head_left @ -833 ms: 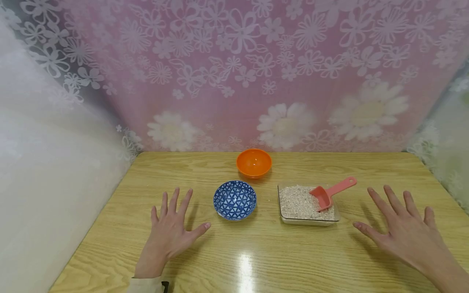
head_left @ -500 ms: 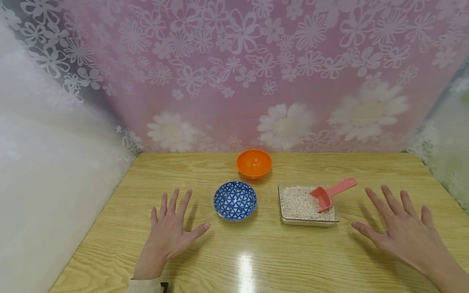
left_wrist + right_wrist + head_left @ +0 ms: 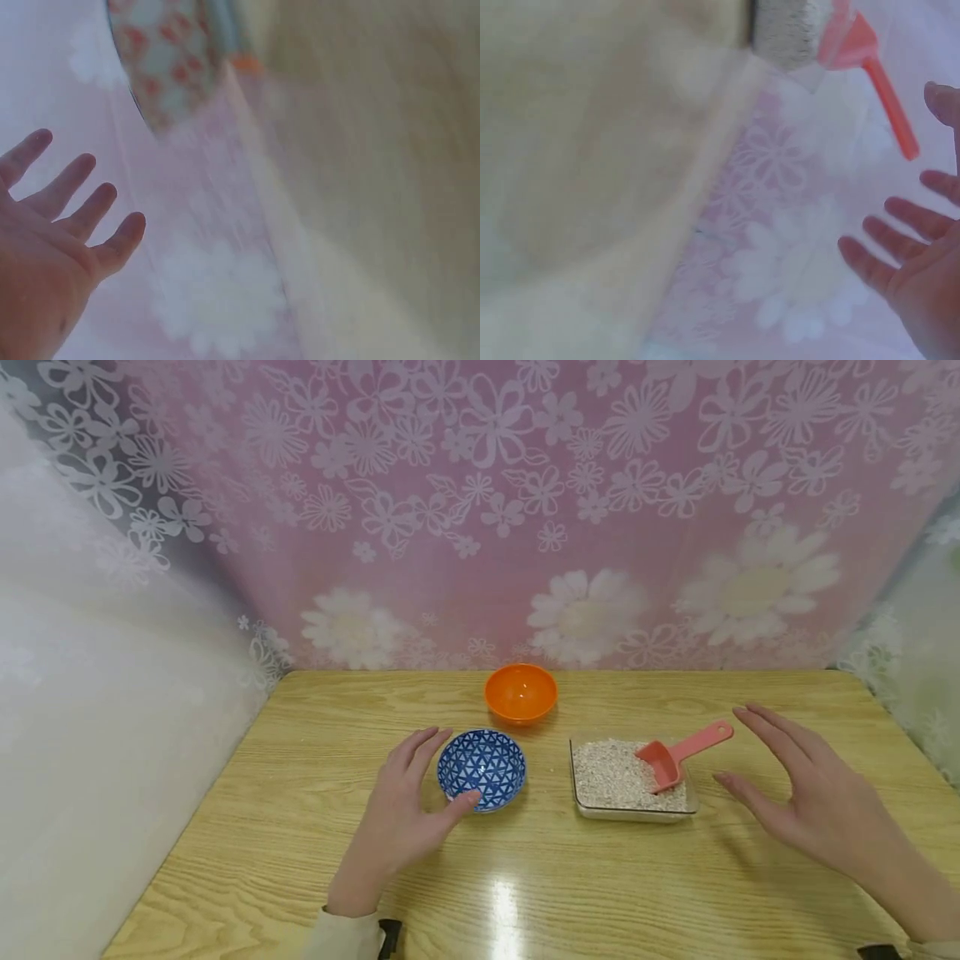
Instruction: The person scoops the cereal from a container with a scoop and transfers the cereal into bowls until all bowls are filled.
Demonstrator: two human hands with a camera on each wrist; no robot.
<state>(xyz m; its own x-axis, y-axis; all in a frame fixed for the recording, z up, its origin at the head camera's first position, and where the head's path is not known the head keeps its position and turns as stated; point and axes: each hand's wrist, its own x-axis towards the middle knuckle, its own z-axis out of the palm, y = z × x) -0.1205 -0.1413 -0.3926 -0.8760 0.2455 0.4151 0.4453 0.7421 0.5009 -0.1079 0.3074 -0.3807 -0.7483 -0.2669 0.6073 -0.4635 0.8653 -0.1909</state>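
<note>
My left hand point(image 3: 401, 814) hovers at the left side of a blue bowl point(image 3: 491, 764) with a white triangle pattern inside. Its thumb overlaps the bowl's near rim in the head view, and its fingers are spread along the left side. In the left wrist view the bowl's outside point(image 3: 169, 64) shows red marks, apart from the fingers. On the right, a pink scoop point(image 3: 663, 764) lies in a clear rectangular container of pale flakes point(image 3: 611, 777). My right hand point(image 3: 817, 797) is just right of the scoop's handle, thumb and fingers apart, holding nothing. The right wrist view shows the scoop point(image 3: 889, 105) near that hand.
An orange bowl point(image 3: 521, 695) stands behind the blue bowl, near the back edge of the wooden table point(image 3: 562, 893). A pink floral curtain point(image 3: 465, 527) hangs behind the table, and a pale sheet point(image 3: 112, 718) borders the left side.
My left hand has moved right to the blue bowl, and its fingers have turned inward. My right hand has turned and come slightly closer to the scoop's handle. Bowls and container stay put.
</note>
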